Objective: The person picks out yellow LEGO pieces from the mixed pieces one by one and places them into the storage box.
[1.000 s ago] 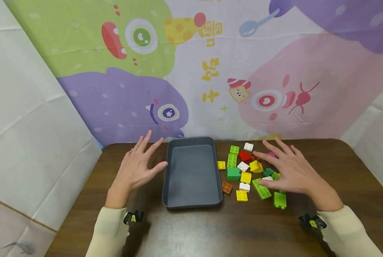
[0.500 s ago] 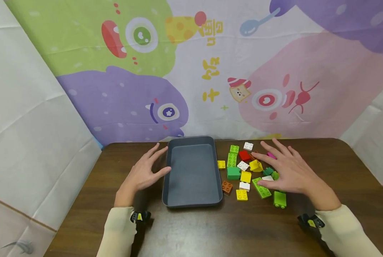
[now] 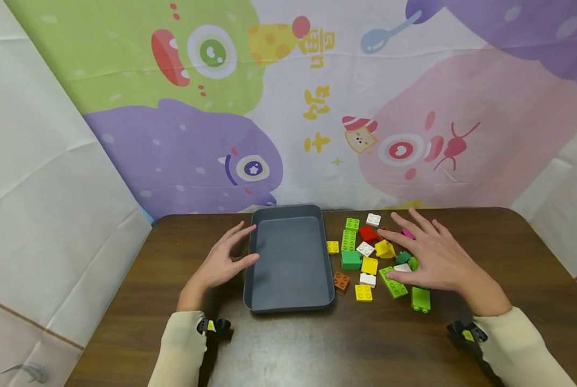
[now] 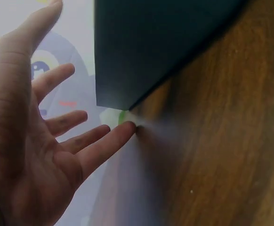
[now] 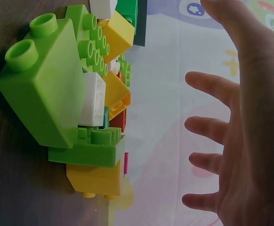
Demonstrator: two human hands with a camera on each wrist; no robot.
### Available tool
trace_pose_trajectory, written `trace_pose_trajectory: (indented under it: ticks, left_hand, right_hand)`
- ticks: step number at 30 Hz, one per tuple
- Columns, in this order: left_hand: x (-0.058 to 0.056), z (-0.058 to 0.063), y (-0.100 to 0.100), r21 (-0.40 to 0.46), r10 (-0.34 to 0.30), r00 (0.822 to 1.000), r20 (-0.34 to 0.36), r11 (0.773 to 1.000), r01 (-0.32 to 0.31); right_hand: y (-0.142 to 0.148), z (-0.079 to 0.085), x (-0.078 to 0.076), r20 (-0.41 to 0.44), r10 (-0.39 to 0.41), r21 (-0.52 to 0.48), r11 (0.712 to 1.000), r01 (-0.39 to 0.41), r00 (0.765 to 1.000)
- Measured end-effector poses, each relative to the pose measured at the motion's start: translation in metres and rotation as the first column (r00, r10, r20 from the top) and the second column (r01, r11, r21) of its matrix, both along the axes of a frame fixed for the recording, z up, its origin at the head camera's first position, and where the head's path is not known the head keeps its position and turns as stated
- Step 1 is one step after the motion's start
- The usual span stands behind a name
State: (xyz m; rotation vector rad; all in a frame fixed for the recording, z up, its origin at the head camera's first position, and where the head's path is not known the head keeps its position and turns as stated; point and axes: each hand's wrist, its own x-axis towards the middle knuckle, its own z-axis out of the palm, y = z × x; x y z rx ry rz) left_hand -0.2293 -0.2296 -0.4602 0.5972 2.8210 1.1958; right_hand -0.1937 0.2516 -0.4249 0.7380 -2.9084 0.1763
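A dark grey rectangular tray (image 3: 288, 269) lies on the table. At its left rim is my left hand (image 3: 220, 264), fingers spread and thumb over the edge, holding nothing. In the left wrist view the tray's side wall (image 4: 141, 56) rises beside the left hand (image 4: 47, 146). Over the right part of a loose group of toy building bricks hovers my right hand (image 3: 433, 258), fingers spread and hiding some of them. Among the bricks are a long light green brick (image 3: 393, 283), a red brick (image 3: 367, 234) and a brown brick (image 3: 341, 280). The right wrist view shows the right hand (image 5: 240, 122) above a tall green brick (image 5: 47, 84).
Against the tray's right side sits a yellow brick (image 3: 333, 247). Another yellow brick (image 3: 363, 293) lies nearest the front of the group. A printed cloth (image 3: 312, 177) hangs behind the table's back edge. The brown wooden table (image 3: 288, 349) extends toward the viewer.
My left hand has moved right and lower, from beside the tray to its left rim. The right hand has barely shifted. Tray and bricks stay in place.
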Motion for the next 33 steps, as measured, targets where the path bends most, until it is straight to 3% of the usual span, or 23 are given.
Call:
trace_pose_trajectory:
  ticks: [7,15,24,33]
  left_hand:
    - [-0.001,-0.005,0.001,0.003,0.015,0.999,0.032,1.0,-0.015]
    - [-0.004,-0.015,-0.003,0.084,0.002,1.0,0.031,0.996,-0.005]
    - [-0.007,-0.021,-0.007,0.206,-0.05,0.991,0.12,0.978,0.025]
    - [-0.007,-0.025,-0.009,0.304,-0.091,0.986,0.141,0.952,0.045]
  right_hand:
    - [0.0,-0.001,0.0,0.007,-0.011,0.005,1.0,0.011,1.0]
    - [0.0,0.0,0.001,-0.003,-0.009,0.001,1.0,0.009,1.0]
    - [0.0,-0.001,0.0,-0.018,-0.003,-0.002,1.0,0.003,1.0]
    - [0.002,0.001,0.0,0.004,-0.01,-0.004,1.0,0.01,1.0]
